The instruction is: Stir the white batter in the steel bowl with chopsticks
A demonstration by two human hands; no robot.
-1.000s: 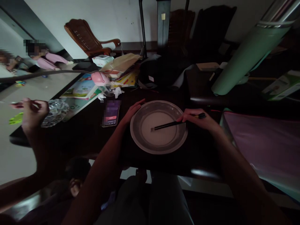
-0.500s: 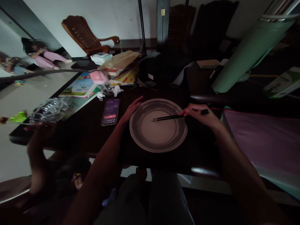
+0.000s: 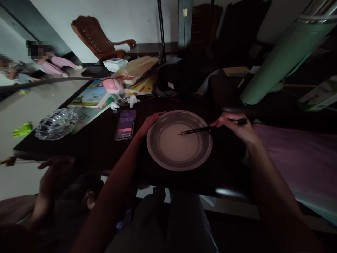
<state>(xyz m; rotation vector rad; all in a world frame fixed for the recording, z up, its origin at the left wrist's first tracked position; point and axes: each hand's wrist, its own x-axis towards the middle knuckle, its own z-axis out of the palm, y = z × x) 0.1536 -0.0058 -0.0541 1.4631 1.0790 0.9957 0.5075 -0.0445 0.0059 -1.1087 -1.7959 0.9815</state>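
A round, shallow metal basin [image 3: 193, 164] sits near the front edge of the dark table, and its pale bottom shows. My left hand [image 3: 150, 124] holds the basin's left rim, its fingers lying along the outer edge. In my right hand [image 3: 234, 123], above the right rim, is a pair of black chopsticks [image 3: 200, 129] with gold marks near the upper end. The chopsticks point left and down over the middle of the basin. A tiny pale bit shows at their tips, too small to name.
Left of the basin lies a lit phone [image 3: 125, 124]. Further left are a clear glass bowl [image 3: 56, 123] and booklets [image 3: 91, 95]. A green thermos [image 3: 276, 59] stands at right, near a pinkish cover [image 3: 295, 158]. Another person's hand [image 3: 56, 165] holds a thin stick at lower left.
My right hand and the chopsticks have moved right, the tips shifting toward the basin's centre. My left fingers lie closer to the rim. The other person's hand has dropped lower.
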